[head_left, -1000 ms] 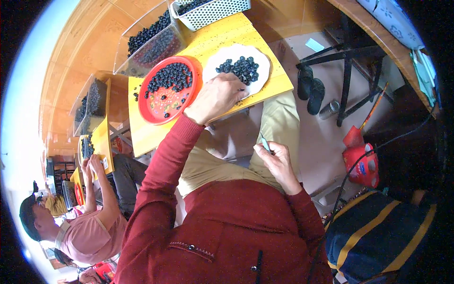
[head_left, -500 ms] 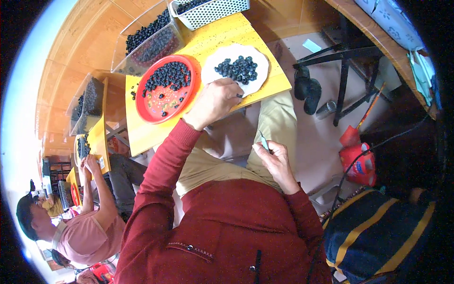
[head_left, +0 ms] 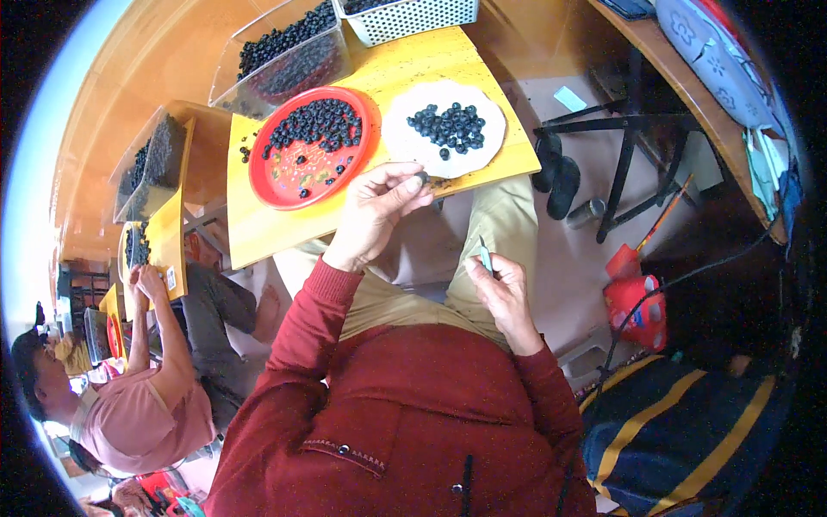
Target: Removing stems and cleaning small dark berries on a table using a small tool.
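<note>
My left hand [head_left: 385,207] is just off the near edge of the yellow table, closed in a pinch on a small dark round ball [head_left: 423,177] that looks like a berry or bead. Over my lap, my right hand [head_left: 504,293] grips a small knife [head_left: 485,257] with a pale green handle, its thin blade pointing up. Similar dark balls [head_left: 448,127] lie grouped on a white scalloped plate [head_left: 399,153]. To its left, a red round tray [head_left: 365,146] carries more of them, with a few spread over its patterned bottom.
Behind the tray stand a clear bin [head_left: 289,60] and a white perforated basket [head_left: 413,24], both holding dark balls. The yellow table [head_left: 258,237] has dark crumbs on it. A co-worker [head_left: 146,405] sits at the left. A red dustpan [head_left: 623,261] and striped bag [head_left: 672,439] are at right.
My left hand has drawn back from the plate's near edge toward me, with a dark ball now visible in its pinch. My right hand keeps the knife in nearly the same place.
</note>
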A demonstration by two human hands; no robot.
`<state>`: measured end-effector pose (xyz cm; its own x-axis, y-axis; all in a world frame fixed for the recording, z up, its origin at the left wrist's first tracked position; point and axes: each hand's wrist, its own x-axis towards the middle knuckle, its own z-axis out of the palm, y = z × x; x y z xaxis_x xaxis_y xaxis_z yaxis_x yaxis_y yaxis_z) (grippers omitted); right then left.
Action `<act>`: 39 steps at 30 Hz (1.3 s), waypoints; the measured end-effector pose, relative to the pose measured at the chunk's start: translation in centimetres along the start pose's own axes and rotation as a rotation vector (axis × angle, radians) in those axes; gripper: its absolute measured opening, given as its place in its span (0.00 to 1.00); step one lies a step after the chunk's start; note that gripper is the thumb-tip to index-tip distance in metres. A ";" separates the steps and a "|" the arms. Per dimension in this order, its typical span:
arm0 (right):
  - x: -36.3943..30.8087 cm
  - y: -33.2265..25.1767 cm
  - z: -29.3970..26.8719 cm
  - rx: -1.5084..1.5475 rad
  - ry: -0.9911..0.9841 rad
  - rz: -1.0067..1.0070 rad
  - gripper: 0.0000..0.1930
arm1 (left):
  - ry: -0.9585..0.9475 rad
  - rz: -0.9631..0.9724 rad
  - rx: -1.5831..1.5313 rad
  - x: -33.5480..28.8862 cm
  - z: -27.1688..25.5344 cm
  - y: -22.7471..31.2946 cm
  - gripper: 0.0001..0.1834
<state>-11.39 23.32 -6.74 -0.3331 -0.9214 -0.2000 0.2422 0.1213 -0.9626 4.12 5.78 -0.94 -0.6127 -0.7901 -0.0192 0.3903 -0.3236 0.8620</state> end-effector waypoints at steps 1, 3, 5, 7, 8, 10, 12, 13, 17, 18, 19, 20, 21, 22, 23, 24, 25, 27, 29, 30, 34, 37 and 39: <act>0.0 -0.3 0.1 -0.009 -0.002 0.000 0.10 | 0.002 0.005 -0.007 -0.2 -0.1 0.0 0.12; 0.3 -1.5 0.3 0.013 -0.005 -0.046 0.10 | -0.020 -0.012 -0.110 -0.6 -0.5 -0.1 0.12; 0.7 -3.5 1.6 0.024 0.015 -0.091 0.10 | -0.035 -0.016 -0.103 -1.2 -0.6 -0.2 0.12; 1.4 -4.9 2.8 0.049 0.017 -0.163 0.11 | -0.047 -0.019 -0.098 -1.9 -0.6 -0.3 0.11; 1.7 -5.5 3.3 0.038 0.016 -0.162 0.11 | -0.046 -0.011 -0.045 -2.2 -0.3 -0.4 0.11; 2.3 -6.3 4.5 -0.027 0.039 -0.220 0.12 | -0.041 0.000 0.000 -2.8 0.1 -0.5 0.11; 2.6 -6.5 5.5 0.001 0.031 -0.235 0.11 | -0.088 0.082 0.163 -3.3 0.3 -0.5 0.10; 2.7 -6.7 5.9 0.029 0.029 -0.233 0.10 | -0.084 0.074 0.126 -3.5 0.2 -0.4 0.11; 2.6 -6.8 7.0 0.091 0.028 -0.143 0.09 | -0.057 0.200 0.218 -4.1 0.3 0.1 0.12; 2.6 -6.8 7.2 0.083 0.026 -0.139 0.09 | -0.045 0.221 0.207 -4.2 0.4 0.1 0.11; 2.5 -6.9 7.5 0.115 0.020 -0.115 0.09 | -0.033 0.242 0.195 -4.3 0.4 0.1 0.11; 2.5 -6.9 7.8 0.147 0.016 -0.091 0.09 | -0.029 0.243 0.187 -4.4 0.3 -0.1 0.11; 2.5 -6.9 8.0 0.139 0.015 -0.088 0.09 | -0.002 0.261 0.214 -4.4 0.2 -0.2 0.10; 2.5 -6.9 8.2 0.143 0.013 -0.073 0.09 | 0.025 0.279 0.241 -4.5 0.1 -0.2 0.09; 2.6 -6.9 8.3 0.148 0.014 -0.058 0.09 | 0.026 0.278 0.232 -4.6 0.0 0.0 0.09; 2.7 -6.8 8.3 0.140 0.017 -0.056 0.09 | 0.051 0.318 0.438 -4.7 -0.1 0.6 0.09; 2.9 -6.8 8.4 0.140 0.008 -0.012 0.08 | 0.076 0.356 0.644 -4.8 -0.1 0.9 0.10; 3.2 -6.9 8.6 0.132 -0.003 0.036 0.08 | 0.086 0.393 0.710 -4.8 -0.5 1.3 0.10; 3.5 -7.1 8.9 0.250 -0.035 0.117 0.09 | 0.095 0.429 0.775 -4.9 -0.8 1.6 0.11; 3.6 -7.0 9.0 0.242 -0.033 0.119 0.09 | 0.097 0.428 0.768 -5.1 -0.9 1.7 0.12; 4.1 -6.4 9.3 0.412 -0.147 0.209 0.08 | 0.090 0.467 0.732 -5.1 -2.2 1.4 0.10; 4.5 -5.8 9.5 0.453 -0.181 0.239 0.07 | 0.054 0.554 0.641 -4.8 -3.2 0.9 0.09; 4.6 -5.8 9.8 0.447 -0.192 0.234 0.07 | 0.045 0.555 0.614 -4.7 -3.8 0.9 0.08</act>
<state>-5.42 14.73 -0.31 -0.0610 -0.9445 -0.3227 0.6678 0.2017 -0.7165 9.93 7.28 -2.00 -0.4084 -0.7756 0.4813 0.1748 0.4511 0.8752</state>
